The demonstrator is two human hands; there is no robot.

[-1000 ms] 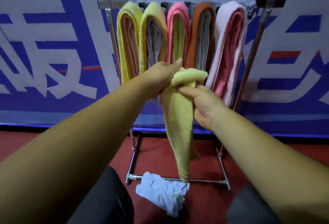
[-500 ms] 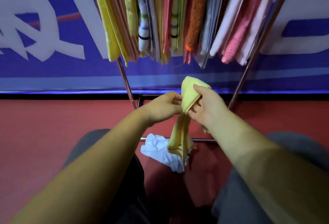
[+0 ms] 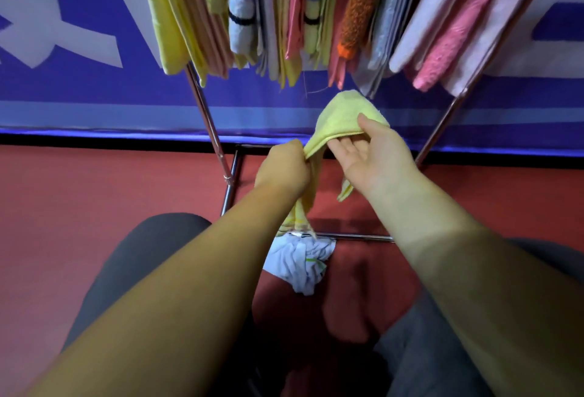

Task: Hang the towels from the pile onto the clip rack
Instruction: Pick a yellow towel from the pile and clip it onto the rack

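The yellow towel (image 3: 344, 115) is in the air between the two hands, below the row of hanging towels (image 3: 360, 1) that fills the clip rack (image 3: 208, 125) at 12 o'clock. The left hand (image 3: 282, 167) is clenched around a bunched part of it, and the long rest hangs down at 6 o'clock toward a crumpled white towel (image 3: 297, 264) on the red floor (image 3: 94, 191). The right hand (image 3: 373, 156) lies palm up at 3 o'clock from the left one, with its fingers under a fold and its thumb on top, so it pinches the cloth lightly. The towel looks light, soft and limp, and it folds wherever nothing supports it. I judge it is best taken along one short edge, near the corners, and pulled flat, so that a thin edge can enter a clip. The clips are out of view, so I cannot tell which one is free.
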